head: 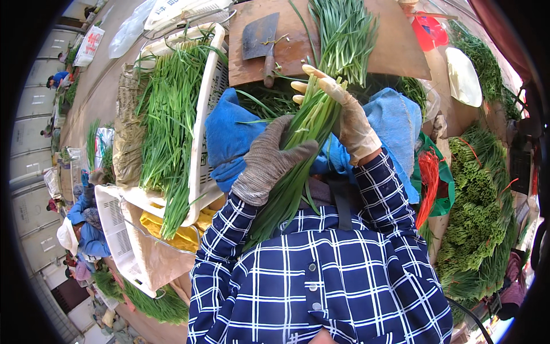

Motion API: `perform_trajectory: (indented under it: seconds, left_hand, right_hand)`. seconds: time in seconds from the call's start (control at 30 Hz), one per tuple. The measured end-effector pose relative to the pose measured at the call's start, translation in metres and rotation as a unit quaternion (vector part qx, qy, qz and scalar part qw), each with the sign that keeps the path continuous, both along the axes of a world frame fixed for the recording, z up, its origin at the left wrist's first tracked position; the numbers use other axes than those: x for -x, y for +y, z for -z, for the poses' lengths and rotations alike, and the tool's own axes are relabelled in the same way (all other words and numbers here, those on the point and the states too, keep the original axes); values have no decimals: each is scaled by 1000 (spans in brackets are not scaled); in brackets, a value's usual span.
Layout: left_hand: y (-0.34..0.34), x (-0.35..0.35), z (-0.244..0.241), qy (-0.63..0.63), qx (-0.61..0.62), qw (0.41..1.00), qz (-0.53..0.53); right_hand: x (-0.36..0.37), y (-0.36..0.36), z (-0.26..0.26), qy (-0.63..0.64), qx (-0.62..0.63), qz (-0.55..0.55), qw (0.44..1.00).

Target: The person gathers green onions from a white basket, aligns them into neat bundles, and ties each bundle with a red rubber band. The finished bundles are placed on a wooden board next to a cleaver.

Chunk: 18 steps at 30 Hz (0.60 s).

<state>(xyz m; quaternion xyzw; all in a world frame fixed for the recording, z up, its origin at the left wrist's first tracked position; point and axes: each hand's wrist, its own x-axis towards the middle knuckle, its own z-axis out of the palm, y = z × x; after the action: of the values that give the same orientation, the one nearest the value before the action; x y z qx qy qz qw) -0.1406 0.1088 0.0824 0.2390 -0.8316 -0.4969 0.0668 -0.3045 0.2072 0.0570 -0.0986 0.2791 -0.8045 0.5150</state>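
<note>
My left hand (pixel 275 157), in a grey knitted glove, is closed around the middle of a bunch of green garlic chives (pixel 307 137). The leaves trail down over my shirt. My right hand (pixel 348 109), in a stained whitish glove, cups the pale stem ends against its palm, with its fingers spread. Beyond my hands, a cleaver (pixel 262 41) with a wooden handle rests on a brown board (pixel 395 43). More chives (pixel 343 38) lie to the right of it on the same board. A blue cloth (pixel 227 137) covers my lap.
At the left, a white plastic crate (pixel 206 107) holds chives, with another white crate (pixel 116 232) nearer. At the right are tied green bundles (pixel 472 206), red plastic strips (pixel 429 185) in a green bag (pixel 447 185) and a red container (pixel 429 32). A person (pixel 86 228) sits far left.
</note>
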Motion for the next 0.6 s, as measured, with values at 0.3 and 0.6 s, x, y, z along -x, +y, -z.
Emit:
perform_trajectory:
  seconds: [0.3, 0.6]
  left_hand:
    - [3, 26, -13, 119, 141, 983, -22]
    - [-12, 29, -2, 67, 33, 997, -26]
  right_hand:
    - [-3, -5, -3, 15, 22, -20, 999]
    - [-7, -1, 2, 16, -5, -9, 1000]
